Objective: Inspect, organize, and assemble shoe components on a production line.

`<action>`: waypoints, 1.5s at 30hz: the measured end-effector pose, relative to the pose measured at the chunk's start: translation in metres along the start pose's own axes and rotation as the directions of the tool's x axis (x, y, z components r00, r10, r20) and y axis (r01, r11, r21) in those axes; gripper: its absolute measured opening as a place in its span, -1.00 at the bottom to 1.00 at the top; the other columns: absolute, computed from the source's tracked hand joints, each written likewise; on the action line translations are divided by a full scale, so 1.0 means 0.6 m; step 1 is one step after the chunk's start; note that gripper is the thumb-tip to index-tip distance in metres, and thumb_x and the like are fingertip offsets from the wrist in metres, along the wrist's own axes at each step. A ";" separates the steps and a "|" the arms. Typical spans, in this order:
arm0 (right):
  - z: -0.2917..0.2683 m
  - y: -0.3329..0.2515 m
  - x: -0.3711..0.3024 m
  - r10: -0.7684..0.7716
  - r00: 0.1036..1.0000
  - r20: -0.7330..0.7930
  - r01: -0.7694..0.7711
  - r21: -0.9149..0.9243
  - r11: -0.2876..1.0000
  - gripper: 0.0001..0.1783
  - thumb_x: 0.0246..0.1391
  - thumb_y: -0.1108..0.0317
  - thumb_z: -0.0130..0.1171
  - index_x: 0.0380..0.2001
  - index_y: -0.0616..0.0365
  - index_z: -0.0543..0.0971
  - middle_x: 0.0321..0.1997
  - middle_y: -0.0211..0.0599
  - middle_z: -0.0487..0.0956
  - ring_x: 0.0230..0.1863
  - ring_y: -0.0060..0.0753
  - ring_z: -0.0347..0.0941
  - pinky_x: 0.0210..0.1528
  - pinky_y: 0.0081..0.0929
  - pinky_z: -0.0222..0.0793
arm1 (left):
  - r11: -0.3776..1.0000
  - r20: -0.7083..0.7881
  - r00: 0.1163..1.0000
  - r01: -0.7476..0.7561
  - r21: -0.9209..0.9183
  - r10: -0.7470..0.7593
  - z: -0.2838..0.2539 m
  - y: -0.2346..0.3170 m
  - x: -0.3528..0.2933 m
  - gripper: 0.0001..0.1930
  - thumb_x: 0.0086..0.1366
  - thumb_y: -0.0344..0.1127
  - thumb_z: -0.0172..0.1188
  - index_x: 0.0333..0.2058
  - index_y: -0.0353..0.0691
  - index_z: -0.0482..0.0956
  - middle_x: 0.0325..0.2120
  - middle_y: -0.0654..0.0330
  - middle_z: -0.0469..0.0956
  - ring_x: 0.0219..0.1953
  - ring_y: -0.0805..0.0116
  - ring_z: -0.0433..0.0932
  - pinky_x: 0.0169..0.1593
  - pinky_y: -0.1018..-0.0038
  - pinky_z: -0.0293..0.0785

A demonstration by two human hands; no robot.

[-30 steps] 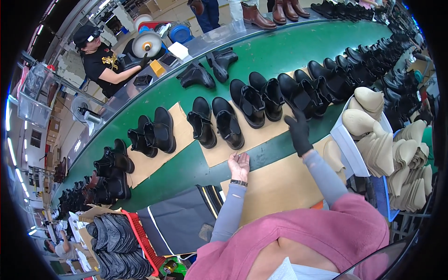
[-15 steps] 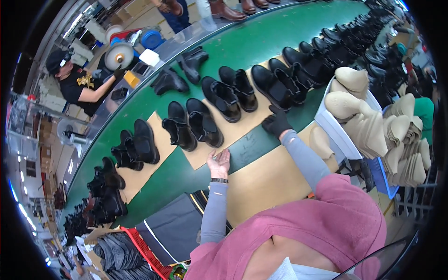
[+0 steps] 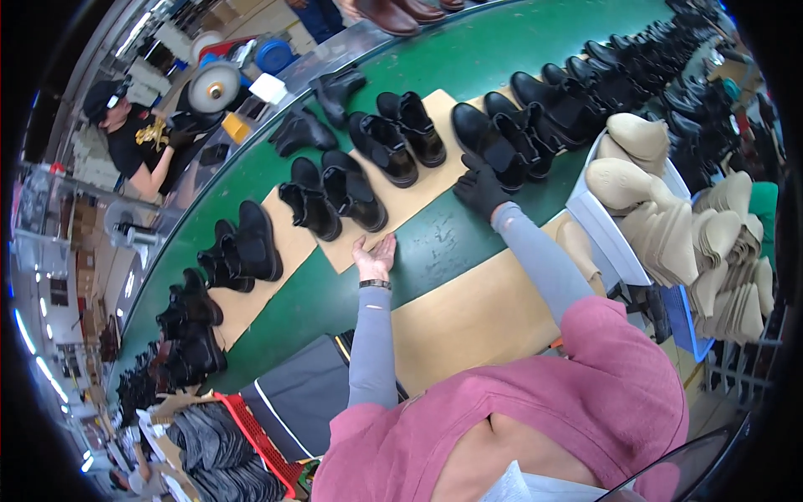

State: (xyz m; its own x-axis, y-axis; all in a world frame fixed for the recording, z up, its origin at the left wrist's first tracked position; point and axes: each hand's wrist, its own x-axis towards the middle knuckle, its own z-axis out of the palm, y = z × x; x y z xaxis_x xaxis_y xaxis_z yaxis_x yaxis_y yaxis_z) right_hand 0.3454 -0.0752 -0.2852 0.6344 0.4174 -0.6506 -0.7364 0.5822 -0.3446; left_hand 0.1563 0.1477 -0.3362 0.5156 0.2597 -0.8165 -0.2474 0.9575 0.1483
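Observation:
My bare left hand [image 3: 375,258], palm up, has its fingers at the near edge of a tan cardboard sheet [image 3: 397,207], closed on that edge as far as I can see. On this sheet stand two pairs of black boots; the nearer pair [image 3: 355,194] is just beyond my fingers. My right hand [image 3: 481,191], in a black glove, has its fingers apart beside a black boot [image 3: 487,149] of the row at the right. Whether its fingertips touch that boot is hard to make out, black on black.
A green table [image 3: 435,259] carries long rows of black boots at both ends. Near me lies another cardboard sheet [image 3: 468,314]. A white bin [image 3: 606,238] of beige insoles stands right, a red crate [image 3: 259,443] lower left. Across the table a person [image 3: 134,142] works by a round wheel.
The cardboard sheet with its two pairs of boots has shifted left and away from me, along with my left hand. My gloved right hand has moved forward towards the right-hand boots.

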 end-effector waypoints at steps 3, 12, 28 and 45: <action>0.024 0.005 -0.078 -0.600 0.646 0.472 0.702 -0.677 0.223 -0.66 -0.01 0.26 0.30 -0.19 0.20 0.54 -0.30 -0.24 0.52 -0.21 -0.30 0.43 -0.14 -0.39 0.34 | 0.986 0.065 0.998 0.000 0.166 -0.011 -0.025 0.021 -0.014 -0.15 0.18 -0.09 0.11 0.24 -0.53 -0.08 0.15 -0.26 0.26 0.17 -0.17 0.33 0.25 0.08 0.27; 0.012 -0.209 -0.210 -0.405 0.815 0.414 -0.027 -0.671 -0.741 -0.44 -0.27 -0.11 0.32 -0.22 0.01 0.65 -0.08 -0.04 0.58 -0.01 -0.02 0.48 0.00 -0.16 0.36 | 0.927 0.102 0.959 -0.282 0.246 0.264 -0.088 0.030 -0.163 -0.63 0.28 -0.31 0.02 0.02 -0.33 0.33 -0.07 0.01 0.46 -0.06 0.09 0.50 0.01 0.27 0.49; -0.037 0.056 -0.568 -0.155 0.446 0.882 0.372 -0.339 -0.864 -0.86 -0.16 0.19 0.28 -0.61 -0.06 0.55 -0.52 -0.33 0.46 -0.56 -0.31 0.45 -0.56 -0.29 0.33 | 0.549 0.655 0.712 -0.664 0.508 0.255 -0.116 -0.125 -0.413 -0.57 0.35 -0.22 0.09 0.11 -0.30 0.35 -0.07 0.10 0.45 -0.11 0.37 0.49 -0.11 0.44 0.53; -0.160 0.060 -0.515 -0.067 0.486 0.871 0.757 -0.458 -0.466 -0.72 -0.05 0.21 0.31 -0.26 0.09 0.64 -0.30 -0.25 0.57 -0.22 -0.25 0.53 -0.22 -0.42 0.40 | -0.487 0.949 0.316 -0.826 0.286 0.021 -0.137 -0.182 -0.446 -0.81 0.19 -0.26 0.25 -0.44 -0.27 0.64 -0.57 0.15 0.46 -0.45 0.27 0.47 -0.37 0.37 0.37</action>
State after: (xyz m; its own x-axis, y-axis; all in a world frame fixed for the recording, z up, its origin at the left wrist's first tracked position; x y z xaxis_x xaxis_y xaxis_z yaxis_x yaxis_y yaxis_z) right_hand 0.1003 -0.2503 -0.1611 0.5628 0.7717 0.2964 0.7157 -0.2754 -0.6418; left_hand -0.0221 -0.0369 -0.1800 0.9359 0.2209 0.2743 -0.0710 -0.6445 0.7613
